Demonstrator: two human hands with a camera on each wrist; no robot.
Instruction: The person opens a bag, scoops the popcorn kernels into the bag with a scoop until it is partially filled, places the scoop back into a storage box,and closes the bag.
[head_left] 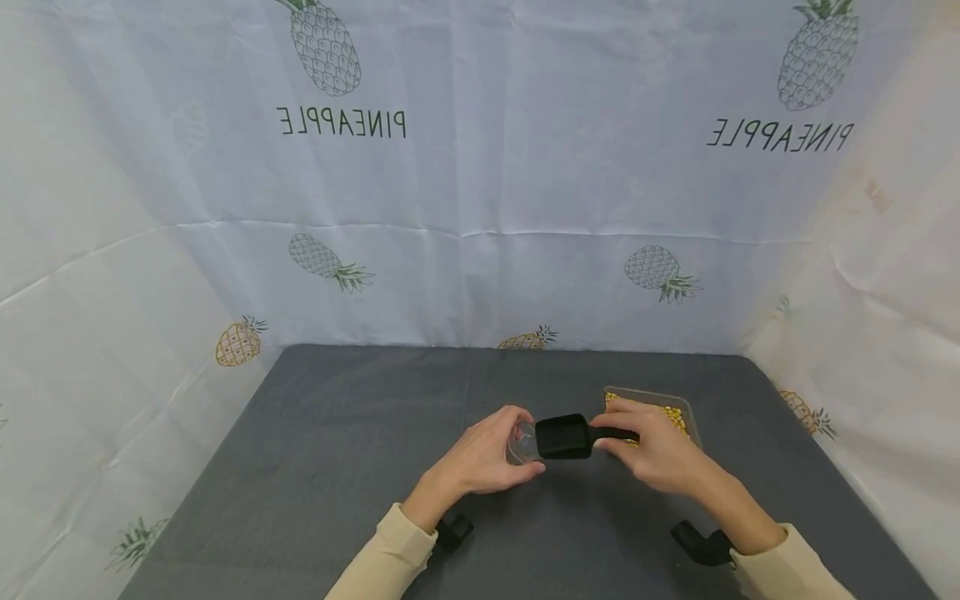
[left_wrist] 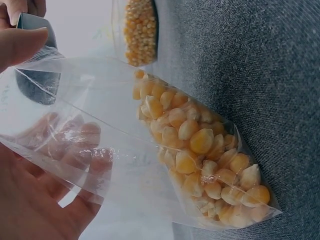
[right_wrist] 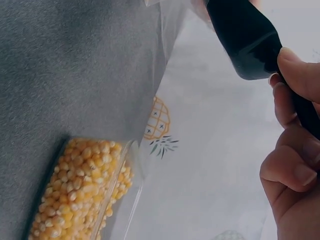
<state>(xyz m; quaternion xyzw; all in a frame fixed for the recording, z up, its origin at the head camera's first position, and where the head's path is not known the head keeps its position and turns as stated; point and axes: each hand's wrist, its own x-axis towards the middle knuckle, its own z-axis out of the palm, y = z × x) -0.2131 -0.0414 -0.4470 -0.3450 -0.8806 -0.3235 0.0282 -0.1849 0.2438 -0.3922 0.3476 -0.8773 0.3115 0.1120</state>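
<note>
My left hand (head_left: 486, 454) holds a clear plastic bag (left_wrist: 115, 145) near its mouth, thumb on one side and fingers on the other. Corn kernels (left_wrist: 200, 155) fill the bag's lower end, which hangs close to the grey cloth. My right hand (head_left: 656, 446) grips a black scoop (head_left: 564, 437) by its handle, thumb along the top. The scoop's blade points left, with its front end at the bag's mouth; in the left wrist view the blade's tip shows through the film. No kernels are visible in the scoop from the head view.
A clear rectangular container (head_left: 692, 417) of yellow corn kernels (right_wrist: 80, 185) stands behind my right hand, partly hidden by it. Grey cloth (head_left: 300, 467) covers the table. A white pineapple-print curtain (head_left: 480, 167) hangs along the back and sides.
</note>
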